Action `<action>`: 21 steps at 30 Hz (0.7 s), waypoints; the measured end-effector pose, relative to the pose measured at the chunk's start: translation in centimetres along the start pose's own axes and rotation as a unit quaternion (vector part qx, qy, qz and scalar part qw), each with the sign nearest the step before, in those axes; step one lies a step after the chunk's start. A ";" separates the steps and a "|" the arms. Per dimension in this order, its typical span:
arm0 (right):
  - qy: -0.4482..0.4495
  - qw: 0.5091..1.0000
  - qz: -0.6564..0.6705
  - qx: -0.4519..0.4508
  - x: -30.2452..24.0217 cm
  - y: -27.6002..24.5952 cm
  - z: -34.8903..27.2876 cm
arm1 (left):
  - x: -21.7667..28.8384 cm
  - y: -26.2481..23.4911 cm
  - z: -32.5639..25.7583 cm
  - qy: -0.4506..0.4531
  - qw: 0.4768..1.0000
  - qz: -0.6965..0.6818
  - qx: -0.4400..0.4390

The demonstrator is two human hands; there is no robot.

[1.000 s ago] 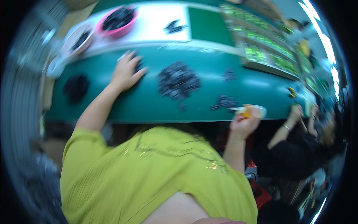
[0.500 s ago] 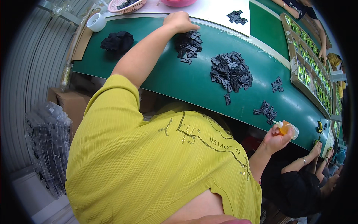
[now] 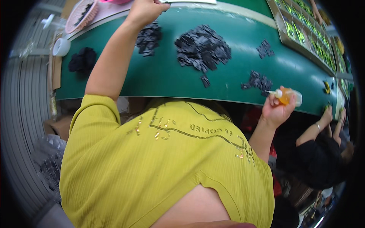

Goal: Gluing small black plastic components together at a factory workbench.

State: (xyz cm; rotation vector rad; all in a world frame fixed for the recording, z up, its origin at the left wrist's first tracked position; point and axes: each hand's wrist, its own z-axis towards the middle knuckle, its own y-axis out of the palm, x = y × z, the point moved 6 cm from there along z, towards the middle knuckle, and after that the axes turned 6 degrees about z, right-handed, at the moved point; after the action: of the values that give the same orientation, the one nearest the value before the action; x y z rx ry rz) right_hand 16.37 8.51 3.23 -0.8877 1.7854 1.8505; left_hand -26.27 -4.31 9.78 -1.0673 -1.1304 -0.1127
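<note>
In the head view, a small bottle [image 3: 288,96] with orange content and a white nozzle is gripped in the right hand [image 3: 276,110], fingers wrapped round its body, at the near edge of the green table [image 3: 159,76]. The bottle is judged light, smooth and somewhat slippery, probably squeezable plastic; it is best held round the middle, clear of the nozzle. The left hand [image 3: 146,10] is stretched to the far side of the table, fingers curled downward; whether anything is held in it cannot be told. Just below it lies a small pile [image 3: 149,37] of dark flat pieces, and a larger heap [image 3: 202,47] is seen beside that; these pieces are judged light and thin, easily scattered. A pink basket [image 3: 81,16] at the far left holds a few dark pieces. A white cup [image 3: 61,47] stands near it, its content not visible. A long tray [image 3: 304,36] with green-lit compartments runs along the right.
</note>
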 end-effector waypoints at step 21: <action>-0.205 0.955 -0.191 -0.098 1.5 2.4 -1.4 | 7.1 20.4 -12.5 -0.105 0.850 -0.261 -0.445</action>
State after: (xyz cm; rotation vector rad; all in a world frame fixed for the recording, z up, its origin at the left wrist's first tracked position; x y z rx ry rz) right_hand 13.85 6.70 3.97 -0.7790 1.1086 1.8078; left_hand -2.91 0.28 2.11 -1.5678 -1.6040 -1.0625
